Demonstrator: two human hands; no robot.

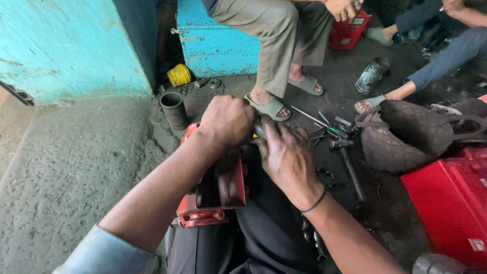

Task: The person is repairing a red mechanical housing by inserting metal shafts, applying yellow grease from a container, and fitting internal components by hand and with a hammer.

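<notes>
Floor (76, 167) of rough concrete carries your work: the red metal housing (215, 195) rests across your lap, at its near edge. Keep your left hand (227, 122) clenched over the housing's top to steady it. Your right hand (286, 157) pinches a small dark part (259, 131) beside it; hold those fingers firm. A hammer (347, 162) lies near your right.

Hammer (346, 157), dark woven bag (411, 134), yellow cap (179, 75), black pipe piece (174, 107), red box (449, 200)
</notes>
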